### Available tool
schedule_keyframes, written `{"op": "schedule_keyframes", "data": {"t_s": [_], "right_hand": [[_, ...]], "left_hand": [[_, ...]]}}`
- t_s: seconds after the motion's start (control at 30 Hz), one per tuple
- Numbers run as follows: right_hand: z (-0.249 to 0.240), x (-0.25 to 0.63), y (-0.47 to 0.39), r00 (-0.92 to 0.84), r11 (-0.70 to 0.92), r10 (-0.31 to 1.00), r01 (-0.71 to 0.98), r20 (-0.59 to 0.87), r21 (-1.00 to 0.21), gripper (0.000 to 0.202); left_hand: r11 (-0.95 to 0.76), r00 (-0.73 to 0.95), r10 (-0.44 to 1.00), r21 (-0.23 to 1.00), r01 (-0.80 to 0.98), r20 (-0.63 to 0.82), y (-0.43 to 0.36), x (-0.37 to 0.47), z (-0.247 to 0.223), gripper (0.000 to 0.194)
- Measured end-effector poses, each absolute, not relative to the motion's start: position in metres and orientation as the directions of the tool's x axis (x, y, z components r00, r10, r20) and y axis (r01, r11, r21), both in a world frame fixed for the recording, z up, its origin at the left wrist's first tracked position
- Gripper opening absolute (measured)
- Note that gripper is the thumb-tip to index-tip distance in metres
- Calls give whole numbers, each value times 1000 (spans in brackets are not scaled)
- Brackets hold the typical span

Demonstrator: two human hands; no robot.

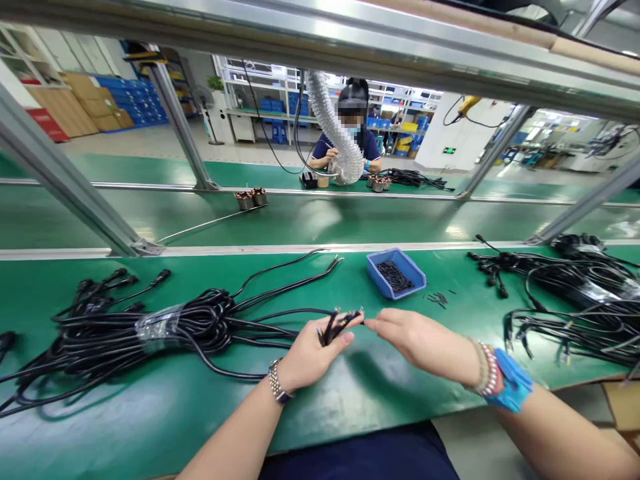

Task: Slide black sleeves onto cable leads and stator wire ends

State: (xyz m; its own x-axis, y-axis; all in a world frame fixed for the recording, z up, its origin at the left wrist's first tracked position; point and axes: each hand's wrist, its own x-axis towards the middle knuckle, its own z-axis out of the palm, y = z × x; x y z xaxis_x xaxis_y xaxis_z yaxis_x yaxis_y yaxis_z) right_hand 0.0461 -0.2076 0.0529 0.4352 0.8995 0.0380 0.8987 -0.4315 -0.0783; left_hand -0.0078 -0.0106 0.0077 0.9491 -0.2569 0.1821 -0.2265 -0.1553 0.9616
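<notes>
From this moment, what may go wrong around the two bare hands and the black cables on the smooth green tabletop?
Several slim black cable ends are bunched in the bare left hand, so one might slip out or be confused with its neighbour. Thin black pieces lie loose on the smooth green tabletop beside the open blue plastic bin; the bare right hand nearby could perhaps sweep them away.

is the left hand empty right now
No, the left hand holds several black cables near their ends.
</notes>
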Motion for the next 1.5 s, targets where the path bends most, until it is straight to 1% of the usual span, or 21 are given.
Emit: {"op": "schedule_keyframes", "data": {"t_s": [0.07, 0.13, 0.17, 0.2, 0.23, 0.27, 0.3, 0.33, 0.37, 0.4, 0.47, 0.57, 0.7, 0.83, 0.97, 1.03, 1.13, 1.27, 1.43, 1.5], "right_hand": [[51, 34, -210, 405, -393, 912, 907, 59, -151, 29], [51, 33, -208, 354, -318, 931, 909, 95, -271, 29], [53, 38, -208, 328, -274, 938, 900, 111, -339, 28], [55, 46, -209, 324, -254, 938, 883, 122, -394, 26], [57, 59, -210, 359, -281, 926, 863, 119, -419, 26], [59, 76, -212, 431, -364, 899, 837, 83, -409, 26], [59, 95, -214, 552, -505, 832, 792, 49, -344, 28], [57, 116, -216, 701, -685, 713, 700, 11, -200, 29], [52, 137, -217, 836, -836, 548, 548, -31, -21, 30], [46, 156, -218, 882, -881, 470, 471, -41, 43, 30], [31, 187, -217, 924, -917, 379, 383, -57, 113, 26], [10, 210, -209, 943, -930, 321, 332, -93, 160, 22], [-4, 215, -201, 945, -929, 294, 318, -144, 188, 30], [-3, 216, -202, 939, -933, 294, 322, -176, 161, 30], [3, 216, -208, 937, -943, 312, 325, -158, 65, 22], [7, 214, -213, 926, -936, 352, 353, -133, -22, 18], [13, 208, -223, 906, -900, 416, 398, -76, -175, 19], [15, 199, -236, 910, -853, 415, 380, -24, -359, 21], [25, 179, -238, 911, -761, 411, 342, -3, -551, 25], [31, 164, -230, 905, -644, 426, 311, 10, -698, 25]], "left_hand": [[-275, 914, -321, 899, -340, 247, -16, -8, 4, 28], [-375, 872, -381, 811, -450, 307, -19, -8, 0, 24], [-402, 859, -408, 784, -472, 308, -20, -8, -2, 21], [-412, 863, -417, 787, -459, 284, -20, -7, -3, 20], [-401, 885, -398, 822, -404, 241, -20, -7, -4, 22], [-369, 917, -355, 874, -316, 182, -19, -6, -5, 25], [-317, 949, -294, 925, -211, 116, -18, -5, -5, 29], [-252, 972, -228, 961, -111, 52, -17, -3, -6, 32], [-182, 985, -173, 983, -36, 4, -15, -2, -6, 34], [-122, 990, -138, 993, 5, -22, -14, -1, -5, 35], [-48, 993, -113, 999, 24, -29, -11, 1, -5, 36], [2, 992, -122, 1000, 23, -22, -9, 3, -3, 36], [24, 989, -143, 999, 34, -30, -8, 2, -1, 36], [36, 988, -152, 998, 44, -39, -8, 1, 1, 32], [48, 991, -124, 998, 50, -44, -8, 2, 1, 28], [59, 995, -95, 998, 35, -30, -8, 2, 1, 27], [69, 997, -74, 998, 7, -2, -8, 2, 1, 25], [70, 997, -72, 997, 16, -11, -10, 2, -1, 24], [99, 998, -56, 995, 25, -20, -10, 3, -5, 23], [123, 999, -25, 992, 37, -34, -11, 3, -6, 23]]}}
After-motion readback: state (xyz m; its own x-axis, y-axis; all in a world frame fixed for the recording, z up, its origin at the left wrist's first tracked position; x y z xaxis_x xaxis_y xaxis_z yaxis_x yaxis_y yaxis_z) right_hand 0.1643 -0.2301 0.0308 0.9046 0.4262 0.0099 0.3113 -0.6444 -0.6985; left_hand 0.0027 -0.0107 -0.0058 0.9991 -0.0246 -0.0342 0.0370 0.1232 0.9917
